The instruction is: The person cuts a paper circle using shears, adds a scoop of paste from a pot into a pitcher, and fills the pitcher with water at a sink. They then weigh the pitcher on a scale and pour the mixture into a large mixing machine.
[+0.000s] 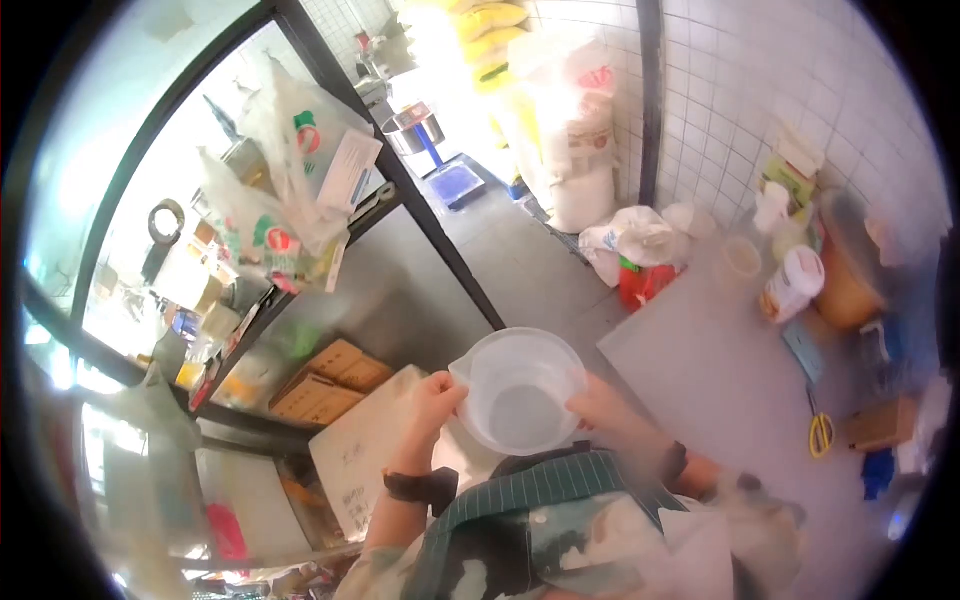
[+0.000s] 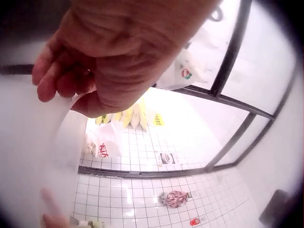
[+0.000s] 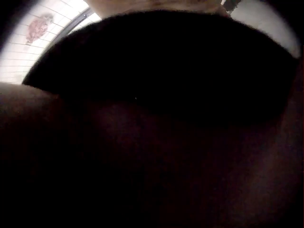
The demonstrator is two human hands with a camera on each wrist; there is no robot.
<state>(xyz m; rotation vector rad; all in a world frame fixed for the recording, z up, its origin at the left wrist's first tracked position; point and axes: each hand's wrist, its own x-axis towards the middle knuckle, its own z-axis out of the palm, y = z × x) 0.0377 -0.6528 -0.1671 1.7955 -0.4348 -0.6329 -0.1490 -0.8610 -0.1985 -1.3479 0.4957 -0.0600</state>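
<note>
A translucent white plastic jug [image 1: 520, 365] with a pouring lip on its left side is held in front of the apron, its wide mouth facing up toward the head camera. My left hand [image 1: 435, 405] grips the rim beside the lip. On the opposite side, my right hand [image 1: 602, 408] pinches the rim. Seen from the left wrist, the curled fingers [image 2: 64, 78] and thumb of the left hand close over the jug's edge [image 2: 59, 126]. The right wrist view is mostly dark, so that hand's fingers are hidden there.
A grey worktop [image 1: 690, 350] lies to the right, bearing yellow-handled scissors [image 1: 820, 435] and a white tub [image 1: 795, 285]. Left stands a dark-framed shelf [image 1: 440, 245] hung with plastic bags [image 1: 290, 160]. Cardboard boxes [image 1: 335, 380] sit below. A blue scale [image 1: 455, 185] is on the floor beyond.
</note>
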